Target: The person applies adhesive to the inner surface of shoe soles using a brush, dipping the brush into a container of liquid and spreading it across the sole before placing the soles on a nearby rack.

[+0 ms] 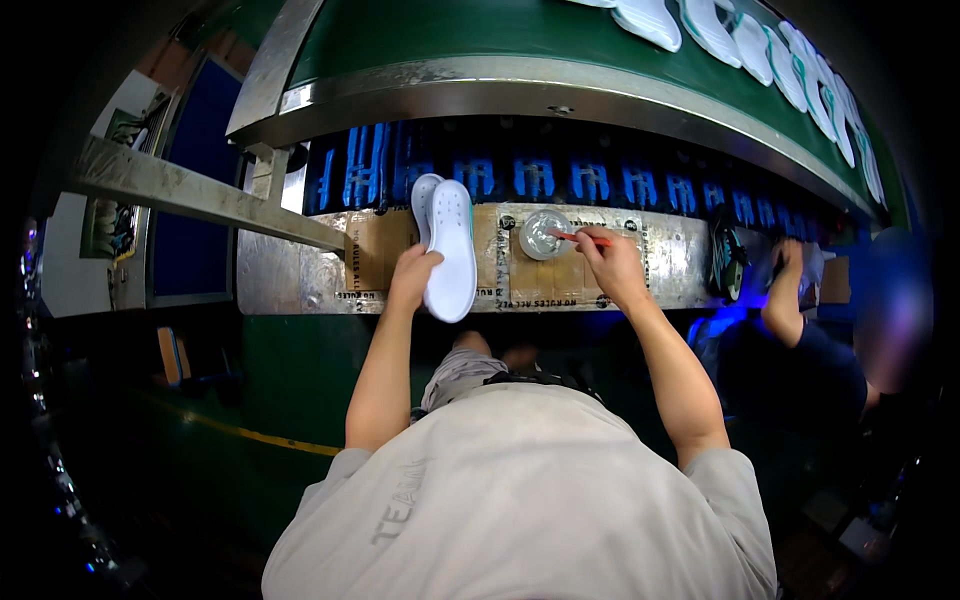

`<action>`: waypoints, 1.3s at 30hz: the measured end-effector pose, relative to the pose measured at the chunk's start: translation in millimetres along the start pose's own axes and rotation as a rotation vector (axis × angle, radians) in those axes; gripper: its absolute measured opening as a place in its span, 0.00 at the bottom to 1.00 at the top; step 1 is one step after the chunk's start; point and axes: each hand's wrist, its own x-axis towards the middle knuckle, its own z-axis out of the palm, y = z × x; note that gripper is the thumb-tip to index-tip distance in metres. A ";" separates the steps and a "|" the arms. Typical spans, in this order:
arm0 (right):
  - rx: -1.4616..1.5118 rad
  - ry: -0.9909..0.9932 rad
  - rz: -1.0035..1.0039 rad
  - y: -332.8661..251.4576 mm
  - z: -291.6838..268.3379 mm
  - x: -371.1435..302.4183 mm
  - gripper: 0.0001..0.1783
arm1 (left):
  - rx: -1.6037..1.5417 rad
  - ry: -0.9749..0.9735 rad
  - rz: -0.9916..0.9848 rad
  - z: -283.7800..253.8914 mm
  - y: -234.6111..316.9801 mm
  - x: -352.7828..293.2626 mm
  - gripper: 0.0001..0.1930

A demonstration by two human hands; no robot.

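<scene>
1. White shoe sole: held in the left hand, fingers closed around its lower left edge; the sole stands nearly upright over the cardboard-covered bench, tread side with small holes facing the camera. A second white sole sits just behind it, partly hidden.
2. Right hand: fingers pinched on a thin red-handled brush, its tip reaching into a small round clear dish on the bench.
3. Dish lies just right of the sole, between the two hands.
4. Behind the bench: a row of blue racks under a metal-edged green conveyor carrying more white soles.
5. Far right: another person's arm rests at the same bench.
</scene>
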 end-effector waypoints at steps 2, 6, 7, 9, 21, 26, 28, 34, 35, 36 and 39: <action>0.230 0.039 -0.012 2.1 -6.2 -5.2 0.16 | -0.438 -0.161 -0.056 -5.7 2.4 -38.3 0.27; 0.319 -0.005 0.154 29.3 -0.9 -0.4 0.18 | -1.178 -0.608 -0.156 6.3 -8.9 -93.5 0.45; 0.324 -0.012 0.159 32.1 0.1 0.6 0.18 | -1.451 -0.766 -0.148 14.7 -20.0 -93.9 0.51; 0.561 -0.012 0.245 25.4 -1.3 -3.4 0.18 | -1.428 -0.657 -0.139 20.8 -34.9 -95.8 0.49; 0.610 -0.349 -0.074 -60.8 -23.3 -19.0 0.14 | -0.747 -0.651 0.009 23.6 3.4 -92.1 0.52; 0.248 -0.305 -0.459 -89.4 -27.2 -9.9 0.10 | -0.537 -0.724 0.077 37.4 65.3 -121.1 0.58; 0.217 -0.247 -0.563 -91.4 -30.6 -12.3 0.10 | -0.491 -0.637 0.172 32.0 71.9 -121.7 0.58; 0.229 -0.297 -0.503 -87.4 -46.4 -38.2 0.09 | -0.285 -0.415 0.505 25.4 127.0 -132.7 0.54; 0.268 -0.294 -0.441 -88.1 -47.8 -43.5 0.09 | -0.262 -0.368 0.552 25.8 133.5 -134.9 0.53; 0.275 -0.289 -0.440 -91.3 -48.0 -49.5 0.09 | -0.254 -0.371 0.550 27.0 138.2 -138.3 0.53; 0.453 -0.252 -0.208 -100.7 -40.5 -63.4 0.12 | 0.020 -0.261 0.687 36.8 146.7 -149.1 0.53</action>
